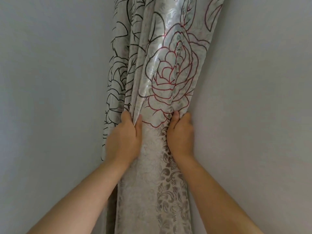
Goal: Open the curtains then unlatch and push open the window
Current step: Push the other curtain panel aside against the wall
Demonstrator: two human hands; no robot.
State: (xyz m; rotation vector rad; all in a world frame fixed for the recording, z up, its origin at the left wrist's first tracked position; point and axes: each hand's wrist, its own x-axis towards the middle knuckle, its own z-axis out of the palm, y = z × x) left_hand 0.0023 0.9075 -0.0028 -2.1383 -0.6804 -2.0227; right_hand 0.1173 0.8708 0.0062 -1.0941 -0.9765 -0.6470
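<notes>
A shiny pale curtain [162,65] with red and black rose outlines hangs bunched in a narrow column down the middle of the view. My left hand [124,139] grips its left folds, fingers wrapped into the fabric. My right hand [181,134] clutches the right side at the same height, thumb pressed into the cloth. Below my hands the fabric [152,191] shows a grey leaf pattern. No window or latch is visible.
Plain grey wall [50,98] fills the left side and plain grey wall [253,98] fills the right side. The curtain hangs where the two walls seem to meet.
</notes>
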